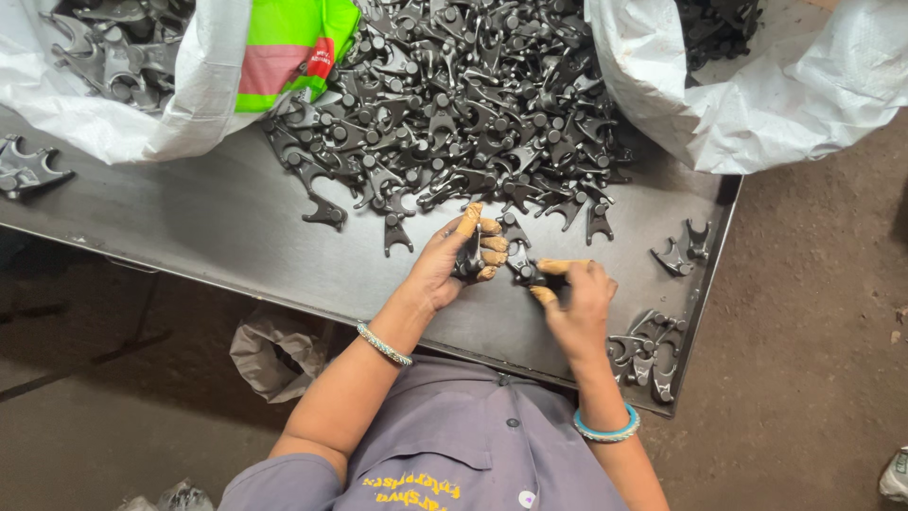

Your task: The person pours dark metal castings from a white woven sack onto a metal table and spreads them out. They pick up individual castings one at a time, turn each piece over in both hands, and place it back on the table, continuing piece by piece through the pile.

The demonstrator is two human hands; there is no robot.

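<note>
My left hand (452,260) is closed around a dark metal fork-shaped part (470,257) just above the steel table (236,237). Yellow-brown caps cover its fingertips. My right hand (575,303), also with capped fingertips, grips another dark fork-shaped part (522,268) right beside the left one. Both hands sit at the near edge of a big heap of the same dark parts (463,104) that spreads across the back of the table.
White sacks with more parts stand at the back left (104,114) and back right (757,104). A green packet (284,38) lies by the left sack. Small groups of parts lie near the right corner (648,355), the right edge (683,251) and the far left (26,170).
</note>
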